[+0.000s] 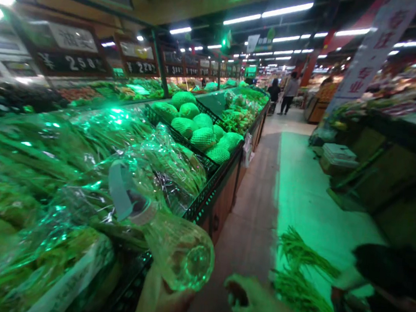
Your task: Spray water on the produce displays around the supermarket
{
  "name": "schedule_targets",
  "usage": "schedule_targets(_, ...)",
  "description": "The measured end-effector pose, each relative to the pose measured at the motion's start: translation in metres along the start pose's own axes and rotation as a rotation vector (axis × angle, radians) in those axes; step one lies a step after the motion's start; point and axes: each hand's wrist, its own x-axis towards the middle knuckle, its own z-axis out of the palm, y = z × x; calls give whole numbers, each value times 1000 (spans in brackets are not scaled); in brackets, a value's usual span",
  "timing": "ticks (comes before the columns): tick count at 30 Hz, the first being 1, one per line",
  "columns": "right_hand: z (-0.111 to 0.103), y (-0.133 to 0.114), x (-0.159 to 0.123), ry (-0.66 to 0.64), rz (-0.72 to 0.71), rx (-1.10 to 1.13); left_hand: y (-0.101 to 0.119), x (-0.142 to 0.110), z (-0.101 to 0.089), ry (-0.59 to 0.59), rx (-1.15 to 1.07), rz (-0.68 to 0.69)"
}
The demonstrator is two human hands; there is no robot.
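Observation:
My left hand (159, 301) is at the bottom edge, closed around the near end of a bundle of long green vegetables in clear plastic wrap (178, 256). A band of tape (126, 199) circles the bundle further up. It rests on the front edge of the black display crate (204, 200). To the right, my right hand (254, 303) hovers over the aisle floor. Its fingers are loosely bent and apart, and I see nothing in them. It is close to the bundle's end without touching it.
Wrapped greens (45, 169) fill the shelf on the left, with net-sleeved melons (199, 128) further back. Low at the right, a dark-haired person (395, 277) is beside loose green stalks (299, 273) on the floor. Boxes (338, 156) line the right of the aisle, with shoppers (289, 93) far down it.

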Motion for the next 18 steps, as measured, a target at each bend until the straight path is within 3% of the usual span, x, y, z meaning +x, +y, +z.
schedule_targets(3, 10, 44, -18, 80, 123, -18, -6, 4, 0, 29, -44, -2)
schedule_targets(7, 11, 76, -35, 193, 218, -17, -21, 15, -5, 79, 155, 104)
schedule_targets(10, 8, 90, -41, 218, 248, -20, -38, 23, -8, 107, 217, 102)
schedule_targets(13, 3, 100, -42, 237, 234, -27, -52, 27, -4, 155, 124, 94)
schedule_targets(18, -19, 107, -38, 254, 169, -18, -39, 22, 23, 170, 43, 41)
